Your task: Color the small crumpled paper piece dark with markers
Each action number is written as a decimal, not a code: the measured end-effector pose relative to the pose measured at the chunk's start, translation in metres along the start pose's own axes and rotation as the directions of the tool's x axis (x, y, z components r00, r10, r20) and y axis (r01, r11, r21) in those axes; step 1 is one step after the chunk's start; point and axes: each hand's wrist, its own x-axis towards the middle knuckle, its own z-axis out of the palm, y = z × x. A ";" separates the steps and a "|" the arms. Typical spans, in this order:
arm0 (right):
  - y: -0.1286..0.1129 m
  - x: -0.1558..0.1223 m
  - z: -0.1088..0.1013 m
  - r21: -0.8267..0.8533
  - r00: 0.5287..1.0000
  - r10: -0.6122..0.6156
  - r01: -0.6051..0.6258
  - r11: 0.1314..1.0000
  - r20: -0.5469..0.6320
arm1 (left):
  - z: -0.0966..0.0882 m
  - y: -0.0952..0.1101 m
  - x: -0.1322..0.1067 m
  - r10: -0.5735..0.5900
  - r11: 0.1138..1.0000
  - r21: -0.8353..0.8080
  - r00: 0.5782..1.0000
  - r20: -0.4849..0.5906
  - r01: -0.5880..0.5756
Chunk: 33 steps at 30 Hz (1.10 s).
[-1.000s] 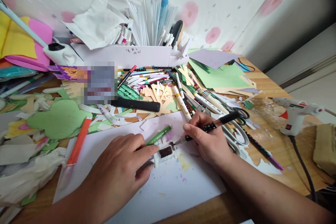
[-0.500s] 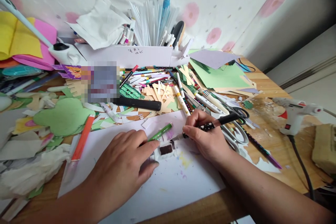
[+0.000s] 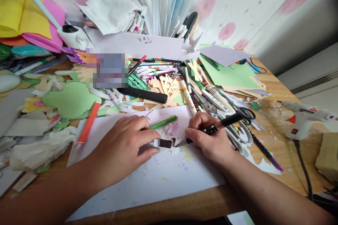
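Counted: one small white piece (image 3: 165, 143) bearing a dark rectangle, one white sheet (image 3: 148, 179) beneath it, one green pen (image 3: 163, 122) just beyond, one glue gun (image 3: 299, 121). Pinching the piece's left end between thumb and forefinger of left hand (image 3: 118, 147); gripping one black pen (image 3: 229, 120) in right hand (image 3: 208, 140). Narrower left finger gap than half a second ago. Below: scrap-strewn wooden table (image 3: 277, 119). Behind: pink-spotted wall covering (image 3: 227, 7).

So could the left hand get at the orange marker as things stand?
Probably yes: the orange marker lies to the left of the left hand, with nothing visible on top, though that hand seems busy holding the small dark-patched piece.
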 end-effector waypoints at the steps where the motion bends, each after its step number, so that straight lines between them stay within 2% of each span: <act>1: 0.001 0.001 0.000 -0.003 1.000 0.000 0.000 1.000 -0.009 | 0.002 0.000 0.000 -0.001 1.000 0.006 1.000 -0.010 0.001; 8: -0.005 0.003 0.003 -0.122 0.996 0.006 0.005 0.992 0.092 | 0.005 0.001 0.002 0.009 1.000 0.019 1.000 -0.016 -0.008; 12: -0.004 0.004 0.003 -0.175 0.999 -0.022 0.028 0.984 0.038 | 0.003 0.001 0.003 0.007 1.000 0.014 1.000 0.003 -0.007; 15: -0.003 0.004 0.002 -0.134 1.000 -0.020 0.022 0.991 0.021 | 0.003 0.001 0.003 0.002 1.000 0.009 1.000 0.009 -0.002; 19: -0.002 0.002 0.001 -0.133 0.994 -0.021 0.035 0.990 0.107 | 0.004 0.000 0.003 -0.004 1.000 0.003 1.000 0.020 0.004; 23: 0.001 0.003 0.000 -0.111 0.999 -0.039 0.039 0.993 0.003 | 0.003 0.000 0.003 -0.003 1.000 0.003 1.000 0.017 0.003; 27: 0.000 0.003 0.000 -0.095 0.995 -0.023 0.033 0.995 0.102 | 0.002 -0.001 0.002 0.006 1.000 0.006 1.000 0.014 -0.006; 31: 0.000 0.004 0.000 -0.103 0.999 -0.035 0.037 0.994 0.026 | 0.003 -0.001 0.003 0.009 1.000 0.013 1.000 0.016 -0.009; 33: 0.001 0.003 0.000 -0.084 0.999 -0.027 0.030 0.996 0.038 | 0.003 -0.001 0.003 0.007 1.000 0.010 1.000 0.019 -0.007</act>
